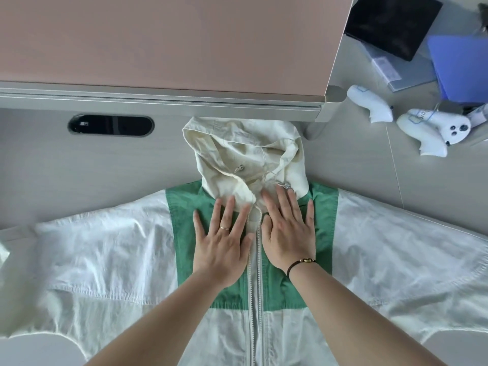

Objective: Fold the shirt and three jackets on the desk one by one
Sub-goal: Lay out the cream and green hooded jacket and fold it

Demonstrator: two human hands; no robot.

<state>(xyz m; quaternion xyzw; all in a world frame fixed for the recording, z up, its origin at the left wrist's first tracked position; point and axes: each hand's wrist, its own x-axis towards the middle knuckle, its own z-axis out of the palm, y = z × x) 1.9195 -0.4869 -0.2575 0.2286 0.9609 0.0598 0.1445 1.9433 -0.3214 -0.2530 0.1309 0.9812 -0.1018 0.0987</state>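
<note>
Jacket point(264, 299) lies spread front-up on the desk point(79, 180), zipped; left hand point(224, 249) and right hand point(289, 241) press flat, fingers straight, either side of the zipper point(254, 286), just below the cream hood point(245, 154)

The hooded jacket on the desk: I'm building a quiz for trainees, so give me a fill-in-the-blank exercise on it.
1. The jacket has a chest panel coloured ____.
2. Both hands press flat either side of the ____.
3. The ring is on the ____ hand.
4. The hood points ____ the person.

Missing: green; zipper; left; away from
</note>
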